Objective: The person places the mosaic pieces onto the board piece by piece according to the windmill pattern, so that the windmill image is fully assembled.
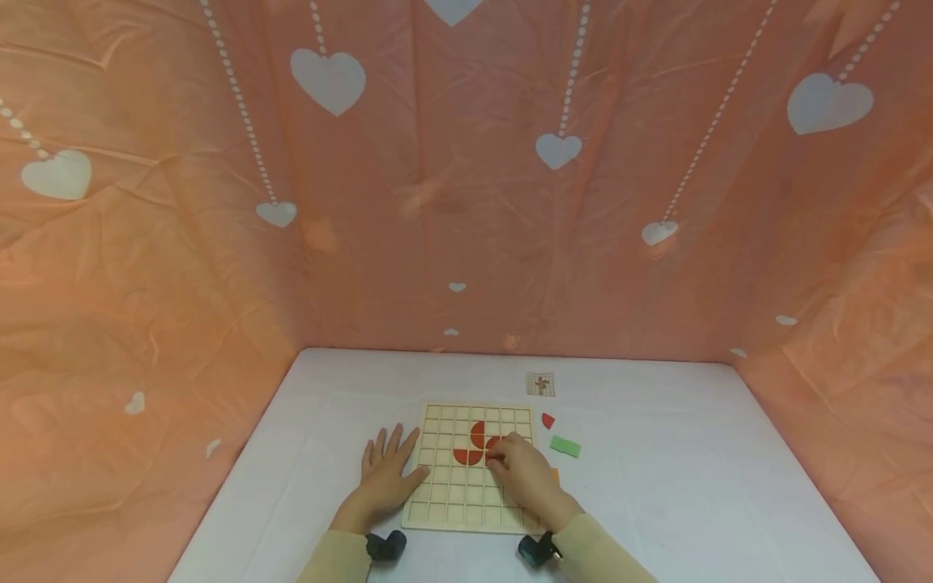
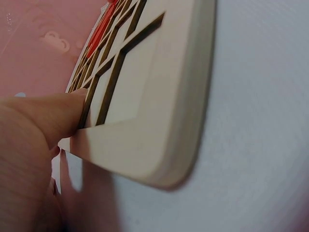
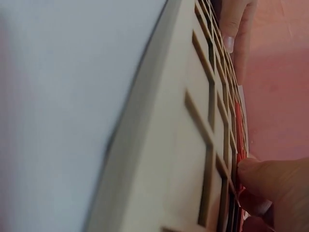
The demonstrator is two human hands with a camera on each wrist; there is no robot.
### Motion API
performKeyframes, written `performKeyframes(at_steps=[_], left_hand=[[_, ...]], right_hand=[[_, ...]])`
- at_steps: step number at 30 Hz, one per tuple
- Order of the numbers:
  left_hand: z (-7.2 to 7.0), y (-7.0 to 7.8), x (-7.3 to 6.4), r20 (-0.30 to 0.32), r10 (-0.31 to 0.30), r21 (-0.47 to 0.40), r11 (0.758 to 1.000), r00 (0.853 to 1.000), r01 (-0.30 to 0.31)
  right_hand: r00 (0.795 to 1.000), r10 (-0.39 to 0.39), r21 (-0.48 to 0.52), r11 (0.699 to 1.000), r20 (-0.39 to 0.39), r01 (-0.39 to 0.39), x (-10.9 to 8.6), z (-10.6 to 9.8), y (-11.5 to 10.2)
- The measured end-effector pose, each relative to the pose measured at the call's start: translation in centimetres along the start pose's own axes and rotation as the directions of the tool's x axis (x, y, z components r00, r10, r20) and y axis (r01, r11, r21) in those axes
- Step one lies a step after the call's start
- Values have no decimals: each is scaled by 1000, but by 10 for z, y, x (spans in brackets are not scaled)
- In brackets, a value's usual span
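Note:
A square wooden grid board (image 1: 445, 495) lies on the white table. Red quarter-circle pieces (image 1: 477, 429) sit in cells near its middle, several of them side by side. My right hand (image 1: 530, 476) is over the right half of the board, thumb and fingertips pinching a red quarter-circle piece (image 1: 490, 458) at the grid; the fingers hide part of it. Spread along the left edge is my left hand (image 1: 388, 479), its fingers on the table and its thumb (image 2: 63, 108) resting on the board's rim.
Right of the board lie a loose red piece (image 1: 548, 421), green pieces (image 1: 564, 446) and an orange piece (image 1: 556, 476) partly behind my right hand. A small card (image 1: 540, 384) with a red pattern on a grid lies beyond the board. Pink heart-printed cloth (image 1: 496, 267) surrounds the table.

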State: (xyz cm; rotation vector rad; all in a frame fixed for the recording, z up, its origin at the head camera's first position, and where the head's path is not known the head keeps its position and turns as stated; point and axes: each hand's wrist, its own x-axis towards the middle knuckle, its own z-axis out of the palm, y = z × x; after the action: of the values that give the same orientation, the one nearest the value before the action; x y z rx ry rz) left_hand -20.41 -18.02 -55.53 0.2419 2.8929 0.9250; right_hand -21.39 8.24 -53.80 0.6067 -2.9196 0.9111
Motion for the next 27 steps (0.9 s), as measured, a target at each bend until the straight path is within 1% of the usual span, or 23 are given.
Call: performKeyframes(at_steps=[4, 12, 17, 20, 24, 27], left_hand=[[0, 0, 1, 6, -7, 9, 1000, 1000, 7], [-1, 1, 0, -4, -2, 12, 1000, 1000, 2], [0, 0, 0, -6, -9, 12, 1000, 1000, 9], [0, 0, 0, 0, -14, 15, 1000, 1000, 14], [0, 0, 1, 1, -14, 13, 1000, 1000, 14], [0, 0, 1, 1, -12, 9, 1000, 1000, 12]], right_hand=[[1000, -12, -21, 1000, -15, 11, 0, 0, 0], [1000, 5, 22, 1000, -23, -5, 1, -3, 2], [994, 98, 116, 989, -39, -93, 5, -14, 14], [986, 150, 140, 980, -71, -140, 9, -27, 24], [966, 228, 133, 968, -118, -212, 16, -43, 38], [944, 305, 158, 946, -127, -284, 20, -53, 50]])
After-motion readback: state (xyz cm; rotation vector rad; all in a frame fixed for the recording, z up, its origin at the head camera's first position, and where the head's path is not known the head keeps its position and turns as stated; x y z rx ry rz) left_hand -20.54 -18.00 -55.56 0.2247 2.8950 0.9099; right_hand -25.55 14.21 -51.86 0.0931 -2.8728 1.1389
